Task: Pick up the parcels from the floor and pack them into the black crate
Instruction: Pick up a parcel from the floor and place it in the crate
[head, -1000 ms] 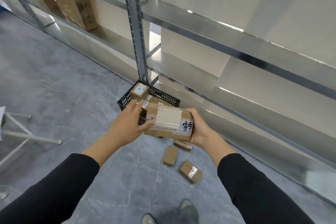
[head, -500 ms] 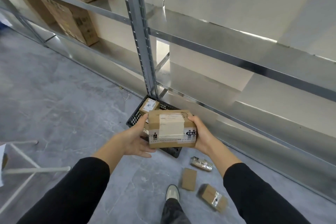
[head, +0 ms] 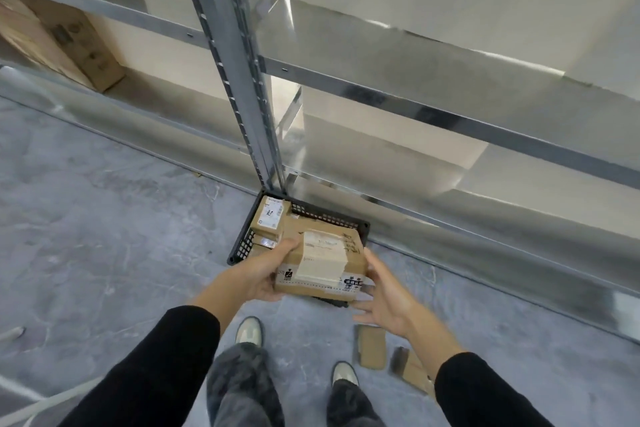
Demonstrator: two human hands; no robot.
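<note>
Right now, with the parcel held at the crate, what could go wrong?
Only the left hand grips the large parcel; the right hand is open beside it, so it could slip. The black crate already holds a labelled parcel, so this one may sit unevenly. A flat parcel lies by the right shoe and could be stepped on.

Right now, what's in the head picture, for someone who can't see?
A left hand grips a taped parcel over a black crate of smaller parcels; the right hand is open beside it. Two parcels lie on the floor.
</note>
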